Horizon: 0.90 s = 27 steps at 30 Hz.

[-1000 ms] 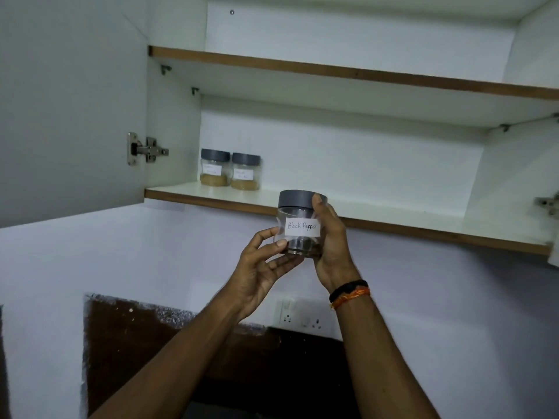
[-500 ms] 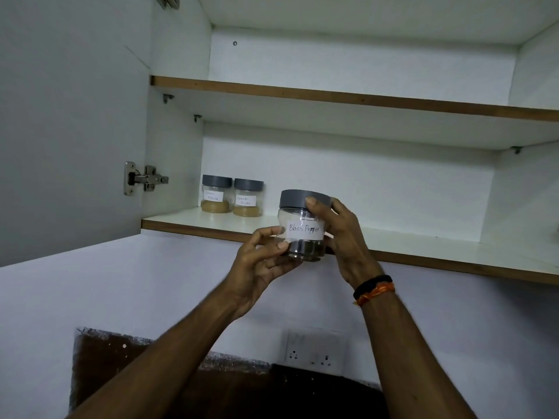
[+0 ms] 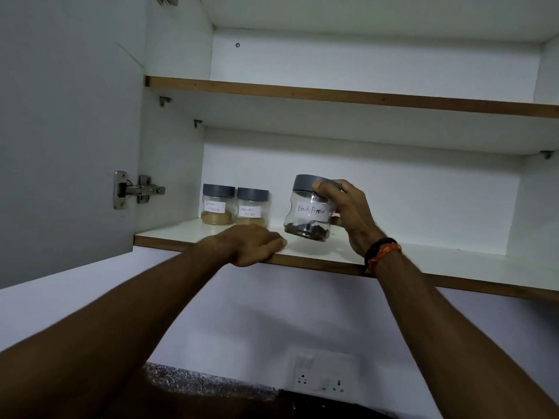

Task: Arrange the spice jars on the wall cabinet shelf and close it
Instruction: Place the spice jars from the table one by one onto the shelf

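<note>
Two jars (image 3: 234, 205) parked just left of right hand (image 3: 351, 213); clamped round Black Pepper jar (image 3: 308, 208), tilted above shelf (image 3: 423, 261) for setting down. Left hand (image 3: 252, 244) pressed flat on edge, likely bracing.

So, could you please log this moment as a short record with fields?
held item: Black Pepper jar, tilted, above the lower shelf
right hand: grips that jar at its grey lid
left hand: rests on the shelf's front edge, holding nothing
already shelved: two grey-lidded spice jars side by side at the back left
cabinet door: open
upper shelf: top not visible
</note>
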Each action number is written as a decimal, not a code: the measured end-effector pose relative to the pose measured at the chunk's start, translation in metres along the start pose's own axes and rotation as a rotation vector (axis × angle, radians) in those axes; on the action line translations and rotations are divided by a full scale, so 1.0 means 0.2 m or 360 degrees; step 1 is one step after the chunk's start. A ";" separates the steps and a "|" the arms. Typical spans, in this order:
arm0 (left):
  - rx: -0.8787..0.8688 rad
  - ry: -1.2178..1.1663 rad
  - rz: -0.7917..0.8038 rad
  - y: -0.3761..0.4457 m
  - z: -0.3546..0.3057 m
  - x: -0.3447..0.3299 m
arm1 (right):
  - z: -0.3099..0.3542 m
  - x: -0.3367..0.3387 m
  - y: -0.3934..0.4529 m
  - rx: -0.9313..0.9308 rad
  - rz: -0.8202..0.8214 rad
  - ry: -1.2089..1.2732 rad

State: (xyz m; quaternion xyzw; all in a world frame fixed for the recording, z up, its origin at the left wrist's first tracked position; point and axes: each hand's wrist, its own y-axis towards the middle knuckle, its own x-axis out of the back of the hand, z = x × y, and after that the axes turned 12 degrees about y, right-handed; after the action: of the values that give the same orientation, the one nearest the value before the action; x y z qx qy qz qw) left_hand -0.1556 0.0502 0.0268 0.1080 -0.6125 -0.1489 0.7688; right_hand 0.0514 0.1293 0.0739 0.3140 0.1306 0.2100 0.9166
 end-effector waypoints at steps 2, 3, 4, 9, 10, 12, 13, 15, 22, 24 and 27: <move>-0.0078 0.0005 -0.0047 0.01 0.01 0.00 | -0.05 0.00 0.08 -0.0033 0.0014 -0.0064; -0.0128 0.0040 -0.0135 0.00 0.01 -0.01 | -0.08 0.00 0.12 -0.0051 0.0024 -0.0096; -0.0178 0.0090 -0.0257 -0.01 0.01 -0.02 | -0.11 0.00 0.15 -0.0072 0.0038 -0.0130; -0.0232 0.0206 -0.0606 -0.04 0.02 -0.04 | -0.24 -0.04 0.30 -0.0194 0.0189 -0.0280; -0.0234 0.0208 -0.0618 -0.04 0.02 -0.04 | -0.26 -0.05 0.32 -0.0210 0.0218 -0.0277; -0.0241 0.0210 -0.0662 -0.04 0.02 -0.05 | -0.29 -0.07 0.36 -0.0221 0.0270 -0.0286; -0.0241 0.0214 -0.0682 -0.04 0.02 -0.05 | -0.30 -0.07 0.38 -0.0223 0.0295 -0.0312; -0.0251 0.0205 -0.0704 -0.04 0.02 -0.05 | -0.32 -0.07 0.43 -0.0220 0.0327 -0.0388; -0.0236 0.0187 -0.0753 -0.03 0.03 -0.06 | -0.36 -0.07 0.54 -0.0197 0.0412 -0.0662; -0.0243 0.0183 -0.0769 -0.03 0.03 -0.06 | -0.38 -0.08 0.56 -0.0178 0.0400 -0.0689; -0.0256 0.0171 -0.0790 -0.03 0.03 -0.06 | -0.40 -0.09 0.57 -0.0125 0.0372 -0.0726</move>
State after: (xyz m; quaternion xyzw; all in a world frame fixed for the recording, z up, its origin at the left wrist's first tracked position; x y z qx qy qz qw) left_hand -0.1643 0.0494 0.0147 0.2012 -0.5118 -0.3750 0.7463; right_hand -0.0297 0.2444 0.0861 0.3304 -0.1251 0.2431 0.9034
